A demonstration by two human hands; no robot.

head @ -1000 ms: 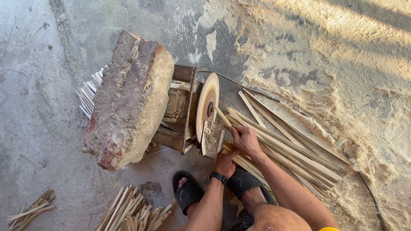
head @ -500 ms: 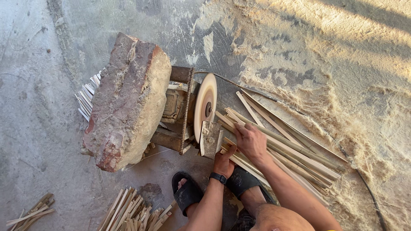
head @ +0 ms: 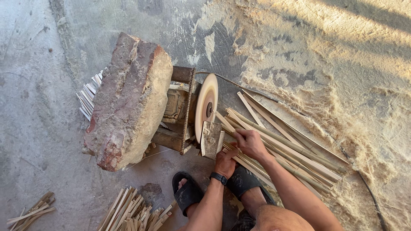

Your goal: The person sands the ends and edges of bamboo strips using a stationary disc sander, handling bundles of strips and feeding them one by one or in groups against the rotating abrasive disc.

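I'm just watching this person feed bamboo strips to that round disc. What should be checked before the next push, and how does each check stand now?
1. Right hand grips a bamboo strip: ok.
2. Left hand clear of the cutting disc: ok, but close.
3. Disc spinning: cannot tell.
4. Heavy stone block resting on the machine frame: ok.
5. Sandalled feet near the disc, toes exposed: not ok.
6. Gloves: not ok, hands bare.

concrete floor [head: 43,128] | sawdust [head: 334,55] | bamboo strips [head: 291,149] | brick slab [head: 128,102]
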